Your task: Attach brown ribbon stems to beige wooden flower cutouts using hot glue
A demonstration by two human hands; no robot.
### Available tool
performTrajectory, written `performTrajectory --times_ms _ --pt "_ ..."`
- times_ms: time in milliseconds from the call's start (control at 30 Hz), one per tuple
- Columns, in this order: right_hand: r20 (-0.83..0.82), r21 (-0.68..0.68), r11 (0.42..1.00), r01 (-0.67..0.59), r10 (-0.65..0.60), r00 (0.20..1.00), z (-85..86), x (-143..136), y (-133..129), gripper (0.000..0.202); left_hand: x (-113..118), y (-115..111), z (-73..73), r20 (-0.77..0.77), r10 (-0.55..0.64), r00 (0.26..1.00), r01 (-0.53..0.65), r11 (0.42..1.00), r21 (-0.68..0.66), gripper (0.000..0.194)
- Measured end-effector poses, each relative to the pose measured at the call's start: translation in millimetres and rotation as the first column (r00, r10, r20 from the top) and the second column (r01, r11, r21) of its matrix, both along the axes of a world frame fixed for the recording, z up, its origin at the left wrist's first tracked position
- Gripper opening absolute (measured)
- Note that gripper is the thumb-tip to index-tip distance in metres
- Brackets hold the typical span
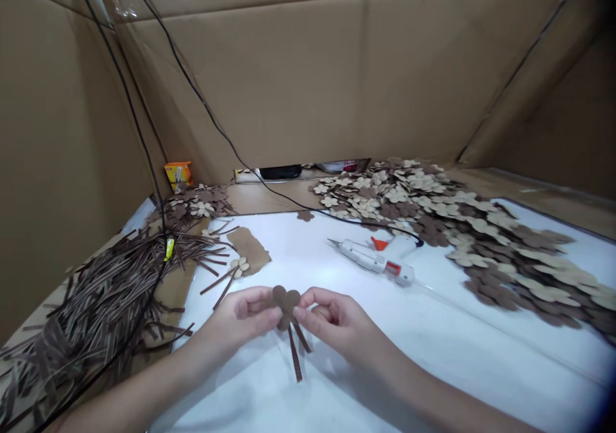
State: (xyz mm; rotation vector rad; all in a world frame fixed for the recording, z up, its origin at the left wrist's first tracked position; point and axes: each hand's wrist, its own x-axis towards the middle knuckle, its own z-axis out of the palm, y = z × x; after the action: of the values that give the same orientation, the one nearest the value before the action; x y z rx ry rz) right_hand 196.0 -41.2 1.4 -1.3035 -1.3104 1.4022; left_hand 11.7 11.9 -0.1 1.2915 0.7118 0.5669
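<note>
Both my hands hold one small brown cardboard flower (285, 303) just above the white table (433, 343). My left hand (243, 321) pinches its left side with thumb and fingers. My right hand (330, 317) pinches its right side. Two dark brown strips (294, 351) hang down from the flower like stems, reaching toward me. A white hot glue gun (373, 261) with an orange trigger lies on the table beyond my right hand, its nozzle pointing left.
A big heap of tan and brown flower cut-outs (447, 224) covers the right and back. A pile of dark strips (101, 298) lies at left, with a smaller flower pile (199, 203) behind. Black cables (144, 157) hang down. Cardboard walls enclose the space.
</note>
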Motion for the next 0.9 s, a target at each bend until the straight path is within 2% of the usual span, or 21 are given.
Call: performTrajectory --times_ms 100,200,300,467,567,767,900 --pt "-0.008 -0.015 0.999 -0.032 0.032 0.999 -4.6 -1.8 0.1 0.044 1.6 1.5 -4.0 -0.017 -0.033 0.999 0.033 0.999 0.038 0.028" --pt "0.004 -0.027 0.998 -0.058 0.058 0.998 -8.0 -2.1 0.5 0.044 1.1 1.5 -6.7 -0.009 -0.010 1.000 0.010 1.000 -0.003 0.027" --pt "0.087 -0.027 0.996 -0.088 0.090 0.992 -9.9 -0.7 0.3 0.043 1.3 0.0 -5.8 0.020 0.002 1.000 -0.001 1.000 -0.030 0.028" --pt "0.289 -0.066 0.991 -0.115 0.129 0.949 -11.2 -2.6 -1.8 0.030 3.2 -2.0 -0.3 -0.014 0.063 0.998 -0.062 0.997 0.040 0.030" --pt "0.305 -0.065 0.992 -0.109 0.124 0.944 -11.0 -5.0 -2.7 0.027 3.1 -1.8 0.5 -0.024 0.092 0.996 -0.090 0.994 0.066 0.030" --pt "0.321 -0.083 0.988 -0.126 0.147 0.936 -13.5 -5.2 -5.3 0.023 2.4 -0.1 -2.6 0.090 0.084 0.992 -0.074 0.991 -0.109 0.029" --pt "0.351 -0.071 0.988 -0.140 0.157 0.923 -14.5 -4.7 -5.2 0.021 1.4 0.1 -2.6 0.085 0.127 0.988 -0.110 0.977 -0.184 0.029"
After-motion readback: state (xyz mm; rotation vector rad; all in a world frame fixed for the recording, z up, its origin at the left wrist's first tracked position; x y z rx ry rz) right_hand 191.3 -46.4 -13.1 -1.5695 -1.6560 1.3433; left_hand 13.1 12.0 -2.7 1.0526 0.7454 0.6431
